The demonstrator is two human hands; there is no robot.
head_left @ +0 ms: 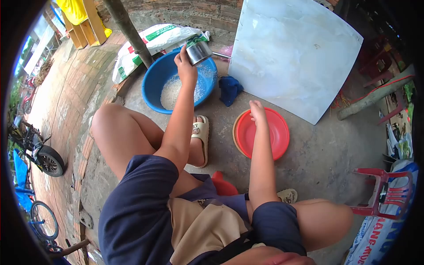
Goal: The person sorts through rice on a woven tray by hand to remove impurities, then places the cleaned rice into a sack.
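My left hand is closed around the side of a shiny metal pot, whose long handle points right. The pot is tilted above a large blue basin with white grains in its bottom. Over the upper rim of a red basin is my right hand, its fingers loosely bent and the thumb apart, with nothing visible in it. A tan round edge shows under the red basin's left side. Between the two basins lies a dark blue cloth.
A large pale board stands beyond the red basin. Behind the blue basin are a white sack and a pole. At right are a red chair and printed sacks; a wheel shows at left.
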